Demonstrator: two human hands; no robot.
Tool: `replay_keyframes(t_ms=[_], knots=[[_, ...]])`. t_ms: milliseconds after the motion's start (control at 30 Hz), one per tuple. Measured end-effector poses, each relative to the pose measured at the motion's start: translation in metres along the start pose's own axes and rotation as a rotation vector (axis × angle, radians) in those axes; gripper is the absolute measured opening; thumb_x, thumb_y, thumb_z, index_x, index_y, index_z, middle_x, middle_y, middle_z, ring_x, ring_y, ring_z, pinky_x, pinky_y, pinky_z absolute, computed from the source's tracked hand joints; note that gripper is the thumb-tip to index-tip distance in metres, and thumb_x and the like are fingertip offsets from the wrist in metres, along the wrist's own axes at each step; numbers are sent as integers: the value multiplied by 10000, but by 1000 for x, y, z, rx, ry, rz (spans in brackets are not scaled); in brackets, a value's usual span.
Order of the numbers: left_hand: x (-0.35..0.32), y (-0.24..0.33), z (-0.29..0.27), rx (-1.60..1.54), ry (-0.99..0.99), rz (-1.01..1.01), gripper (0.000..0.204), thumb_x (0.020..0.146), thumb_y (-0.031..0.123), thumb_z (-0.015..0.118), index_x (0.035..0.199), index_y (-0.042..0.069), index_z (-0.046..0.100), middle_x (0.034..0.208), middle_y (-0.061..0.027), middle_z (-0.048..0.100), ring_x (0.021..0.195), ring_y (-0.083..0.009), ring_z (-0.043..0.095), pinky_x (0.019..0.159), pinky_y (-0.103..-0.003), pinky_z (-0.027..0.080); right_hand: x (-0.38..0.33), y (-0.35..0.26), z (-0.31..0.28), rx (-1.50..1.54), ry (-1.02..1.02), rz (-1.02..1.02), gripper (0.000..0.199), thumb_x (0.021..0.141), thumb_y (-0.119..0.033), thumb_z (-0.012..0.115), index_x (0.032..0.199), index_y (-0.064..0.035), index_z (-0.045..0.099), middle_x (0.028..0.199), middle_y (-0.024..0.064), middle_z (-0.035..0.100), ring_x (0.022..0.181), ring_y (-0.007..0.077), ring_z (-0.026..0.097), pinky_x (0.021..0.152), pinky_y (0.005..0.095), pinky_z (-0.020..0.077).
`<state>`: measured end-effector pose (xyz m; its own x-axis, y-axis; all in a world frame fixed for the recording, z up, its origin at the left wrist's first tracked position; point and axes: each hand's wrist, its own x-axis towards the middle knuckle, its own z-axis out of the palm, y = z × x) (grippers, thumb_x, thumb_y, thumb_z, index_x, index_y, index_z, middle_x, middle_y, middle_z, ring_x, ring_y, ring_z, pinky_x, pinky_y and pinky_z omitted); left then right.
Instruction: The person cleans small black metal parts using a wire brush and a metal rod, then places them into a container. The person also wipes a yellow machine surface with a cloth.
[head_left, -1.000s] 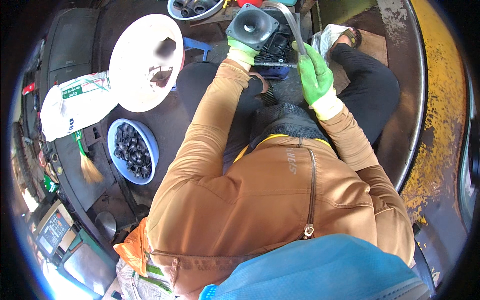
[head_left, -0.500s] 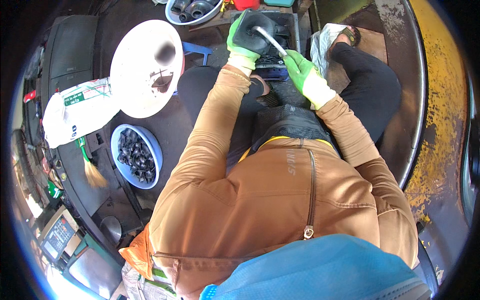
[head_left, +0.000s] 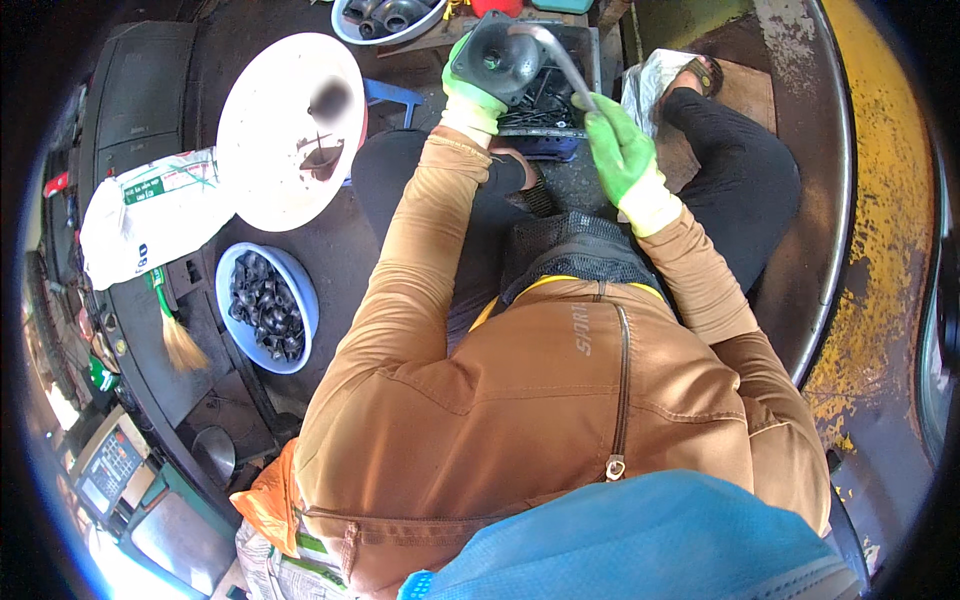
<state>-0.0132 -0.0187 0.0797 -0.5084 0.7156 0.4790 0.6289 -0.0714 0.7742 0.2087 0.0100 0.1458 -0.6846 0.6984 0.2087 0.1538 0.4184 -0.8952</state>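
Black horn (head_left: 492,72) — mouth facing camera | bent rod (head_left: 568,68) — slanting, tip left

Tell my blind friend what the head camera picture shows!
Someone's gloved left hand holds a black flared part; the right hand, a bent shiny rod near it. To the left: a white basin and a blue bowl of black pieces.

The white sack (head_left: 170,232) carries a green panel (head_left: 158,187) with light printed lettering and, near its lower edge, large dark blue characters. The brown jacket (head_left: 500,375) bears a line of pale capital letters on the chest. Markings on the keypad unit (head_left: 108,468) are too small to read.
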Motion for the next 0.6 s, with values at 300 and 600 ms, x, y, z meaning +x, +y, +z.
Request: replay_keyframes(t_ms=[300,600], knots=[[-6,-18,-7,70,1,-106,435,657,298,808,1025,112,671,951,-111,704,891,-292,684,789,-368,551,9,7,1,-154,-95,270,301,987,-215,533,1233,-55,603,956,56,670,835,152,601,776,304,483],[76,-135,-58,434,349,-356,602,653,128,852,1139,-39,539,944,-160,669,912,-247,649,803,-316,515,19,-22,-29,765,7,659,294,1004,-203,497,1225,-33,592,642,-69,415,482,24,314,423,192,238]])
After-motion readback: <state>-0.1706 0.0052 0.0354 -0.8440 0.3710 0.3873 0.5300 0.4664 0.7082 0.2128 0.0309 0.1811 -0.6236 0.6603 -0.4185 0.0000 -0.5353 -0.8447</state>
